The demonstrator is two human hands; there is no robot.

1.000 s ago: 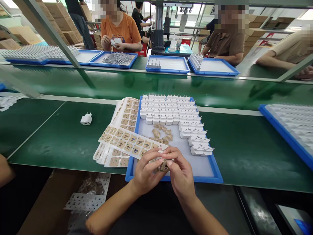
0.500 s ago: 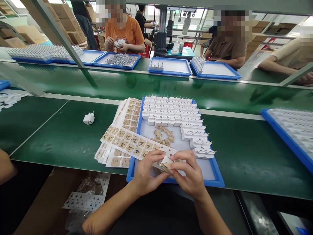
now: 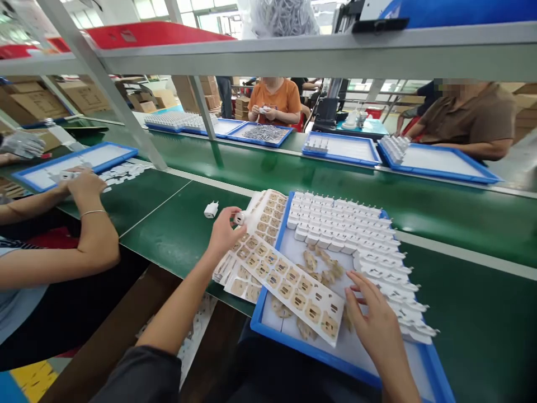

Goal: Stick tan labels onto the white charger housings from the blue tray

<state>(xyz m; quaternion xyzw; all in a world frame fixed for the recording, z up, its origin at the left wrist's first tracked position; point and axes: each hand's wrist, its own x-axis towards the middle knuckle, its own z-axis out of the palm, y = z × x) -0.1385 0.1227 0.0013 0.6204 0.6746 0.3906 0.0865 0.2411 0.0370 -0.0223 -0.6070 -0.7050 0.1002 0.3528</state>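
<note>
My left hand (image 3: 224, 232) pinches a small white charger (image 3: 240, 218) above the stacked sticker sheets (image 3: 268, 218). Fingers apart and holding nothing, my right hand (image 3: 373, 313) hovers over the blue tray (image 3: 268, 331), close to the end of a sticker strip (image 3: 289, 280). That strip of tan stickers lies slanted across the tray's left edge. Rows of white chargers (image 3: 335, 224) with their pins up fill the tray's back and right side. Crumpled tan backing pieces (image 3: 321, 263) lie in its middle. Another white charger (image 3: 211, 210) rests on the green table, left of the sheets.
At the left a co-worker's arms (image 3: 94, 224) reach to another blue tray (image 3: 104, 157) beside loose white parts (image 3: 121, 174). Across the green belt stand more trays (image 3: 342, 150) and seated people. A metal shelf (image 3: 268, 56) spans overhead.
My hands have parted; the left has moved left with a charger, and the right has opened over the tray. The view has turned left, bringing in the shelf and the co-worker's arms.
</note>
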